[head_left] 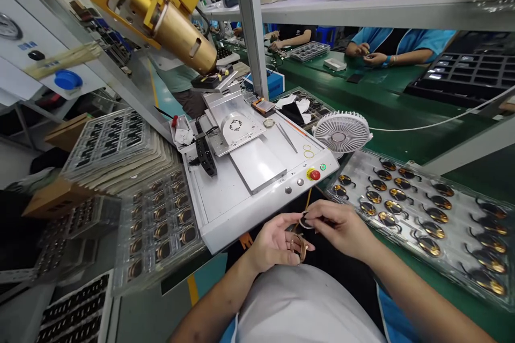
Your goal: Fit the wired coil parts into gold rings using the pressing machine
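Note:
Low in front of my body, my left hand [276,244] has its fingers curled round a rose-gold ring-shaped case [298,249], which looks like a watch case. Beside it, my right hand [341,225] pinches a thin round part [306,221] with a pale rim and dark middle; its exact kind is unclear. The left index fingertip reaches close to this part; whether it touches is hard to tell. Just beyond the hands stands a white bench machine [257,203] with a metal fixture plate [237,131]. Tweezers [287,138] and thin yellow rings [308,154] lie on its top.
To the right is a clear tray [350,158] of round dark parts with ribbon cables. A white fan [341,131] stands behind it. Left are trays of round cases [161,230] and stacked trays [112,139]. A gold press head [185,37] overhangs the machine. Co-workers sit across the green bench.

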Motion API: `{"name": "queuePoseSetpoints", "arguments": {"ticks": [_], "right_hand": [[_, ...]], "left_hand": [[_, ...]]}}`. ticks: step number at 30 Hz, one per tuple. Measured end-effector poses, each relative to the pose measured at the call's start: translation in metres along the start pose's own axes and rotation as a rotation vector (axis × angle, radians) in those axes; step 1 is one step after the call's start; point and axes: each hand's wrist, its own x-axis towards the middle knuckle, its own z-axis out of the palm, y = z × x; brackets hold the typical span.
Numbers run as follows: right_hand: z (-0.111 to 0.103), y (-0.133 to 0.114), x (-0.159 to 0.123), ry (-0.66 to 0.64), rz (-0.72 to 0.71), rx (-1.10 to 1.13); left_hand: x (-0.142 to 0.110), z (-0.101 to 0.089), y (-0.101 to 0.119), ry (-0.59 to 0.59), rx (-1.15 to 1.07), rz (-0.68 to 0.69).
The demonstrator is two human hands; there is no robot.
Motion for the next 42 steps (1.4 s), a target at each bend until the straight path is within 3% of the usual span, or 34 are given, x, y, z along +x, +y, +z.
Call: {"name": "queuePoseSetpoints", "arguments": {"ticks": [4,7,13,16,20,24,26,29,31,35,42], "right_hand": [[0.008,-0.008,0.012,-0.113,-0.053,-0.133],[0.011,-0.003,0.035,-0.065,0.001,-0.172],[0.017,0.018,0.113,0.098,0.576,-0.016],[0.015,0.024,0.128,0.163,0.668,-0.085],[0.023,0.020,0.095,0.253,0.540,-0.104],[0.051,0.006,0.041,0.088,0.429,0.304],[0.063,0.001,0.026,0.103,0.452,0.412],[0.067,-0.001,0.021,0.238,0.507,0.440],[0.060,0.000,0.024,0.260,0.533,0.481],[0.045,-0.001,0.026,0.159,0.601,0.591],[0.042,0.000,0.024,0.096,0.621,0.640]], "left_hand": [[-0.009,-0.007,0.004,0.052,0.041,-0.014],[-0.015,-0.012,0.007,0.172,0.074,0.062],[-0.028,-0.016,0.009,0.263,0.157,0.186],[-0.038,-0.013,0.008,0.245,0.249,0.237],[-0.047,-0.005,0.003,0.296,0.532,0.321],[-0.041,0.001,-0.004,0.346,0.831,0.368],[-0.034,0.003,-0.006,0.321,0.889,0.347],[-0.027,0.007,-0.006,0.260,0.926,0.298],[-0.026,0.008,-0.004,0.221,0.882,0.307],[-0.027,0.004,0.002,0.188,0.775,0.371],[-0.029,-0.002,0.009,0.136,0.969,0.347]]}}
